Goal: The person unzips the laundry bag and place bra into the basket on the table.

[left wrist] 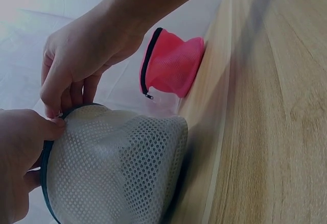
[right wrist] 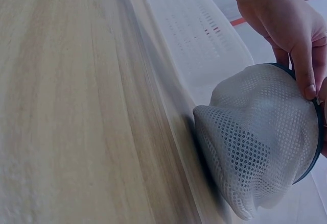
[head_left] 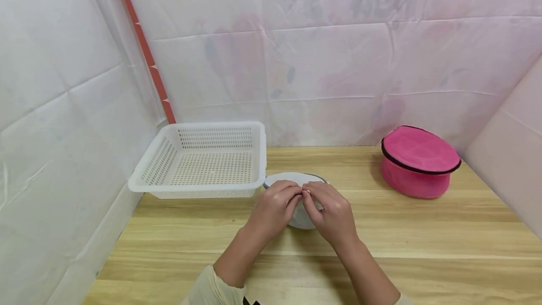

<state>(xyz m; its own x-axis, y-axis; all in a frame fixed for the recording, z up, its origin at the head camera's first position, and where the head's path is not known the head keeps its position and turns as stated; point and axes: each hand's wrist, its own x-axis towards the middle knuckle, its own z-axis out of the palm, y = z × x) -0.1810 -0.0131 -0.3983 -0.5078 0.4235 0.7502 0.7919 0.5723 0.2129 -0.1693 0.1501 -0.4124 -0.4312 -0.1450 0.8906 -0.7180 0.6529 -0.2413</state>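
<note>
A white mesh laundry bag (head_left: 301,220) with a dark zippered rim stands on the table in front of me. Its soft side sags in folds, plain in both the left wrist view (left wrist: 122,157) and the right wrist view. My left hand (head_left: 272,205) pinches the rim between thumb and fingers. Close against it, my right hand (head_left: 336,210) pinches the same rim, the fingertips of the two hands almost meeting. The zipper pull is too small and covered to make out. Part of the bag's top is hidden behind the hands.
A white perforated plastic basket (head_left: 260,154) stands at the back left, close to the bag. At the back right sits a pink mesh laundry bag (head_left: 417,180) with a black zipper. White sheeting (head_left: 322,65) walls the wooden table (head_left: 423,248) at back and sides.
</note>
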